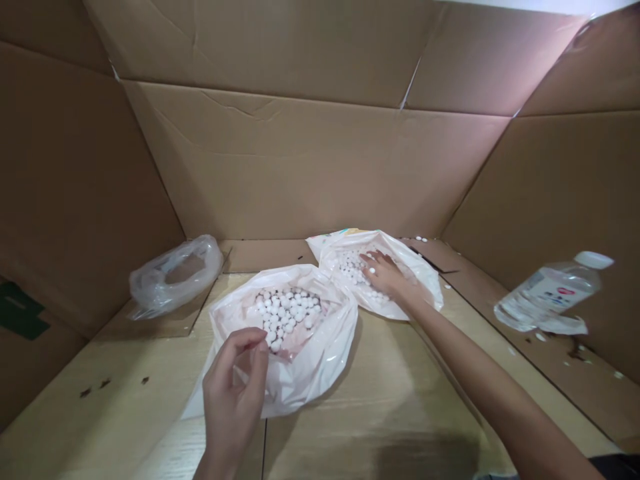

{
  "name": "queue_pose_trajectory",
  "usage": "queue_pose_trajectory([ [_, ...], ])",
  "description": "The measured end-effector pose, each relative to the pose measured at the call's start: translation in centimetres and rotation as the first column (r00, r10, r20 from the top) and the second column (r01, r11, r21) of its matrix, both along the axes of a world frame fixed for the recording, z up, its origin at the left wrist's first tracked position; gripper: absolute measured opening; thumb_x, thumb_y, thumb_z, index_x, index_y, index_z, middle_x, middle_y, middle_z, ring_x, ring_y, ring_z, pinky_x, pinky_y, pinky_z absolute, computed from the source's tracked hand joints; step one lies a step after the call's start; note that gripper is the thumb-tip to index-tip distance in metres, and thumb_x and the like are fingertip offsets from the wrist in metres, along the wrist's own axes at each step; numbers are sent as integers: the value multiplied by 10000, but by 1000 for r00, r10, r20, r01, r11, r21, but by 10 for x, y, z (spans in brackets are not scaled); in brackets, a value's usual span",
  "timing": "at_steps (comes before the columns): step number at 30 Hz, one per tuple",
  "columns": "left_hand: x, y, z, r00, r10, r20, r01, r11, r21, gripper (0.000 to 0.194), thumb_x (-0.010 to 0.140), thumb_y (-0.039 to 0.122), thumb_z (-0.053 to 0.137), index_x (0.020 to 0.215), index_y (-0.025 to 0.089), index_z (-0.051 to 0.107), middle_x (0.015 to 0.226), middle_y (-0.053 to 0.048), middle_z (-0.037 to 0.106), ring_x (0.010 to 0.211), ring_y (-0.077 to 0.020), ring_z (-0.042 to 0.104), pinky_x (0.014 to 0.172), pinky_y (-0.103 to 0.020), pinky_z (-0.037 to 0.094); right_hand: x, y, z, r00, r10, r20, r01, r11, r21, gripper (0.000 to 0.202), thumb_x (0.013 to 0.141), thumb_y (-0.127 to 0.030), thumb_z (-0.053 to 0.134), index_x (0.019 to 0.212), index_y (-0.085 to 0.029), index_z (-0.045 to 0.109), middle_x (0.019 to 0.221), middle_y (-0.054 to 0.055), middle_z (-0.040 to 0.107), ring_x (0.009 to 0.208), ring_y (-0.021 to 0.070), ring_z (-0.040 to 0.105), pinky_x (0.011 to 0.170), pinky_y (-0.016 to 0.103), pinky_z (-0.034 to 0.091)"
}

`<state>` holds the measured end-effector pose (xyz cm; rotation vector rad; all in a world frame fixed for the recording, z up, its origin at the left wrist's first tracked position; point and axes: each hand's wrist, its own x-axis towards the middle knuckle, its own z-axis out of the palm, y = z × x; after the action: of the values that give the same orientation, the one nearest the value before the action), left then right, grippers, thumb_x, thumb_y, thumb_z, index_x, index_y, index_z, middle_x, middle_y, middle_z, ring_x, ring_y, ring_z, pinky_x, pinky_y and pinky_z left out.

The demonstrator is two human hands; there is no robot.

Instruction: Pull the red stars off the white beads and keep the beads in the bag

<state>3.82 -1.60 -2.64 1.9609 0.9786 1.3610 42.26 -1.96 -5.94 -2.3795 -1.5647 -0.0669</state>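
Note:
Two white plastic bags lie opened out on the table. The nearer bag point(320, 373) holds many small white balls point(287, 310). At its near left rim is my left hand point(234, 383), thumb and forefinger tips brought together; whether anything is between them is hidden. My right hand point(385, 275) reaches into the farther bag point(425, 277), its fingers spread over more small white pieces point(353, 267). One white piece shows against the back of that hand. The fingertips are partly lost among the pieces.
Cardboard walls point(300, 167) close in the back and both sides. A clear plastic bag point(175, 277) lies at the left. On the right, a clear bottle with a white cap point(550, 293) leans over. Dark bits point(104, 383) and white pieces are scattered on the table.

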Motion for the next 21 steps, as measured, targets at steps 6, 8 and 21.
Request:
queue_pose_trajectory([
  [6, 1, 2, 0, 1000, -3, -2, 3, 1000, 16, 94, 875, 238, 603, 962, 204, 604, 938, -9, 633, 895, -124, 601, 789, -211, 458, 3, 5, 4, 999, -16, 47, 19, 997, -75, 523, 982, -371, 443, 1451, -141, 428, 1528, 151, 344, 1451, 294, 242, 1167, 500, 223],
  [8, 0, 2, -1, 1000, 0, -1, 0, 1000, 10, 100, 874, 240, 604, 966, 202, 605, 942, -14, 635, 897, -126, 604, 795, -215, 460, 4, 7, 5, 998, -14, 57, 19, 996, -88, 529, 983, -378, 443, 1453, -135, 422, 1534, 151, 333, 1453, 290, 234, 1169, 496, 217],
  [21, 0, 2, -3, 999, 37, 17, -37, 999, -11, 105, 864, 257, 615, 959, 213, 619, 957, 4, 645, 893, -105, 610, 806, -177, 458, -3, 19, 14, 1000, -24, -12, 23, 998, -61, 577, 953, -430, 511, 1440, -130, 432, 1483, 176, 398, 1417, 295, 308, 1154, 510, 224],
])
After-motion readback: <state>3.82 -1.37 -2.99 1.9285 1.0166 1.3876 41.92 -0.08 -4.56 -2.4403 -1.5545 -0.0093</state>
